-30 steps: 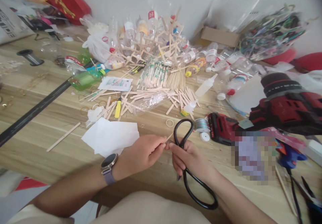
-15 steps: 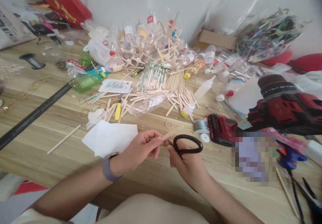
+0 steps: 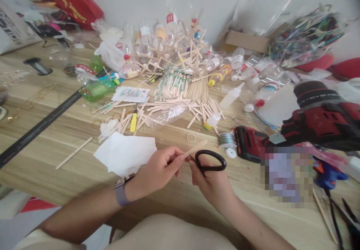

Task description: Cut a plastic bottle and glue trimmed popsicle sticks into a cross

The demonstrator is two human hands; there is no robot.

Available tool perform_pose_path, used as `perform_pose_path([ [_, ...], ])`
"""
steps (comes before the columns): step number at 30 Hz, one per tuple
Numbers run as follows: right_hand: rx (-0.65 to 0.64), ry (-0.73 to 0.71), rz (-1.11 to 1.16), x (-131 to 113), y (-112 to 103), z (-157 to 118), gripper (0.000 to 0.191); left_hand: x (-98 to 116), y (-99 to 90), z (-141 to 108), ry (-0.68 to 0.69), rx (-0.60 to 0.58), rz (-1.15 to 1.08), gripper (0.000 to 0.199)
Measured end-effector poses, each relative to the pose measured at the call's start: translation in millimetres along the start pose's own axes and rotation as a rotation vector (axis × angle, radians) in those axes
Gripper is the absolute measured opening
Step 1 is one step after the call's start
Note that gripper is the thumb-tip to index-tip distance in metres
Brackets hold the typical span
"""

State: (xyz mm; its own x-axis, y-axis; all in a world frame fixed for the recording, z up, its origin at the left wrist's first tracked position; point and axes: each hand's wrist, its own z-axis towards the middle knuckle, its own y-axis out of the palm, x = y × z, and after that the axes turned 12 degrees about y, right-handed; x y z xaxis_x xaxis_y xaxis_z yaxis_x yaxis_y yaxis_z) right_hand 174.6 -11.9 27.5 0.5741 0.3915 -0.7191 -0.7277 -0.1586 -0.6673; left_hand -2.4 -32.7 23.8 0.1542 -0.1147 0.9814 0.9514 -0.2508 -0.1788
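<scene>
The left forearm is extended from the lower left of the frame, and near the centre a wooden stick (image 3: 200,147), angled up to the right, is pinched between the fingers of the left hand (image 3: 160,169). Just beside it, black-handled scissors (image 3: 224,162) are gripped by the closed fingers of the right hand (image 3: 212,182). One handle loop is seen above that hand; the other is hidden. The blades are mostly covered, so whether the stick is touched by them cannot be told. A red drill (image 3: 323,120) is cut off at the right edge.

A beige top (image 3: 168,233) is worn with 1 mauve-strapped watch (image 3: 121,190).
</scene>
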Motion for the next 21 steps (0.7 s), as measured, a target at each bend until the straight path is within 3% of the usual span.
perform_pose_path([
  [21, 0.006, -0.035, -0.028, 4.9, 2.3, -3.6, 0.030, 5.4, 0.8, -4.7, 0.116, -0.015, 0.198, 0.031],
])
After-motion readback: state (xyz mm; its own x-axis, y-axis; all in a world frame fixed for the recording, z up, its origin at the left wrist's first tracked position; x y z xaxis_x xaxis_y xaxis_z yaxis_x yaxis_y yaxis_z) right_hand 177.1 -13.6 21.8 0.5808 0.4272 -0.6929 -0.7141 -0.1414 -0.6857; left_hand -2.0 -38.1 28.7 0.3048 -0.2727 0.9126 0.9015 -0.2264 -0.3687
